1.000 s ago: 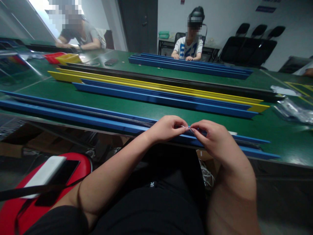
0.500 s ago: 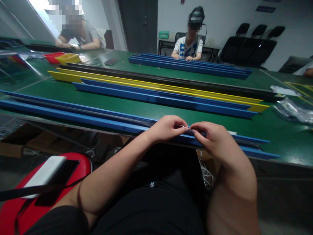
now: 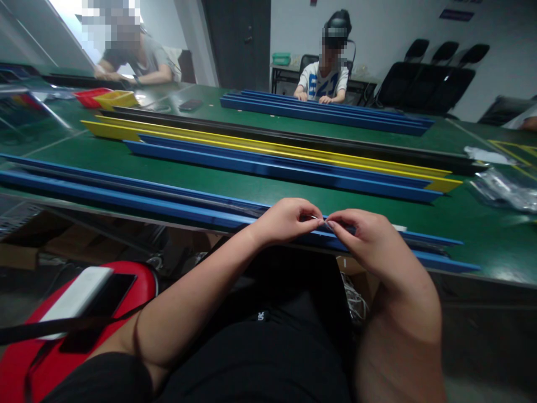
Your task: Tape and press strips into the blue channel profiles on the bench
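Close to the table's front edge lies a long blue channel [image 3: 176,206] with a dark strip along its inside. Over its right part my left hand [image 3: 289,219] is closed, thumb and forefinger pinched together. Facing it, my right hand [image 3: 363,230] is pinched too, its fingertips almost touching those of the left. Between the fingertips is something small, thin and pale, too small to name. Part of the channel is hidden behind both hands.
Beyond it on the green table [image 3: 268,193] lie another blue channel [image 3: 285,170], a yellow channel [image 3: 113,130] and a black one [image 3: 377,150]. Across the table a person [image 3: 323,81] works at more blue channels [image 3: 327,115]. A red stool [image 3: 142,285] stands at the left.
Both hands stay in nearly the same place, still pinched together. Only the small pale thing between the fingertips looks slightly shifted.
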Available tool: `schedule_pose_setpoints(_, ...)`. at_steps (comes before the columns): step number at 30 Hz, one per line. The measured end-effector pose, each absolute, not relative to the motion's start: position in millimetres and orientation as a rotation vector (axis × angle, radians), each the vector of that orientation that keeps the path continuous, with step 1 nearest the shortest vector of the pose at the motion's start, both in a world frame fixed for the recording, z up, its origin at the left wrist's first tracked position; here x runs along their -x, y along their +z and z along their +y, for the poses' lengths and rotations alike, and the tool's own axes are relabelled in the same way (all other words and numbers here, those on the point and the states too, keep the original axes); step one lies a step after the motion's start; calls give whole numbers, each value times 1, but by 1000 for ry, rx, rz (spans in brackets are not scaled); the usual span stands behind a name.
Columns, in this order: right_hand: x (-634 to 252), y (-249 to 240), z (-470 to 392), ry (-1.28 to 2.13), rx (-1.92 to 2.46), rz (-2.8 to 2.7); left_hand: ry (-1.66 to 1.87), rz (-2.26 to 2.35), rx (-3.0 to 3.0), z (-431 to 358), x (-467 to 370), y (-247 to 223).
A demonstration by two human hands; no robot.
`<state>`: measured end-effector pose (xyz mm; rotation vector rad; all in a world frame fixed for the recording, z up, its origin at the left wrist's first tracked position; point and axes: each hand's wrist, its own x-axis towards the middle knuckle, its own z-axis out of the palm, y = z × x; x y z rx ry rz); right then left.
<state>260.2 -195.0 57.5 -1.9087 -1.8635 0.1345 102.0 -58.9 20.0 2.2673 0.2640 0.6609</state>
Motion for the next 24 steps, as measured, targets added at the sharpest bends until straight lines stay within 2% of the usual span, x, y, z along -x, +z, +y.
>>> schedule_pose_setpoints(24,-260,56,-193,161,1952,-1853,653,268,-2293,-60,-102,22)
